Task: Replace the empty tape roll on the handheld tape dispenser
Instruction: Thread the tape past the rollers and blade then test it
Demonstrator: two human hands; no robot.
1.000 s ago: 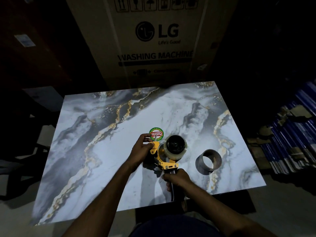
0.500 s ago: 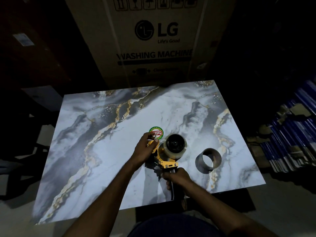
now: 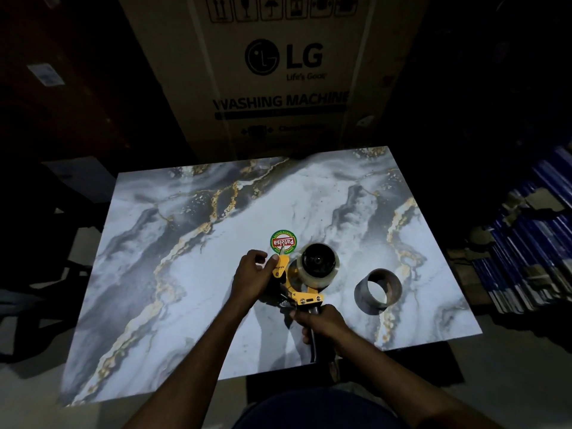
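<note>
Little has moved: left hand (image 3: pixel 251 276) still pinches the dispenser (image 3: pixel 298 289) front, right hand (image 3: pixel 322 320) grips its handle, lower centre.

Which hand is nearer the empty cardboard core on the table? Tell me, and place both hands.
Right. The right hand grips the dispenser handle just left of the empty core; the left hand is farther left, beyond the dispenser.

I am seeing the yellow handheld tape dispenser (image 3: pixel 297 286) sitting mid-table (image 3: pixel 173 274), the empty brown cardboard core (image 3: pixel 378 290) lying right of it, the round green sticker (image 3: pixel 283 241) lying behind.
</note>
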